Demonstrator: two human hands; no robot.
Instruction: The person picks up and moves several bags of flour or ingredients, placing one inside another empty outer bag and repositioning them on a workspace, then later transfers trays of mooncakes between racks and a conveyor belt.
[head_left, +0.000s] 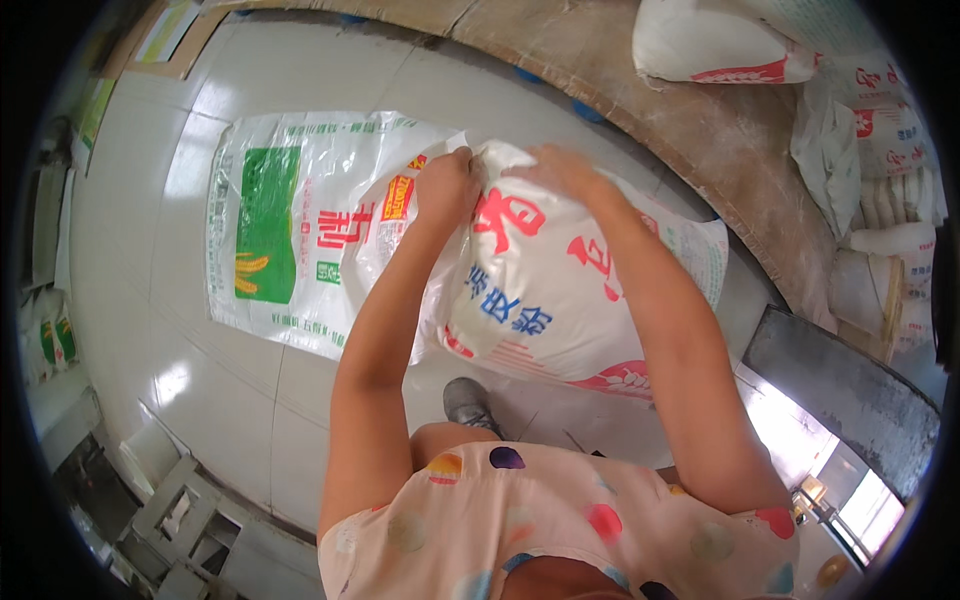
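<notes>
A full white woven flour sack (555, 300) with red and blue print lies on the tiled floor before me. To its left a white plastic sack (270, 217) with a green panel lies flat, its near end bunched round the full sack's end. My left hand (448, 184) is closed on the bunched plastic edge where the two sacks meet. My right hand (555, 171), somewhat blurred, rests on the top of the full sack with its fingers spread. Its fingertips point towards my left hand.
A low platform with a brown cover (555, 52) runs along the far side and right. More filled sacks (720, 45) are on it and stacked at the far right. A dark metal-like slab (840, 397) stands at the right. Grey metal equipment (202, 525) is at the lower left.
</notes>
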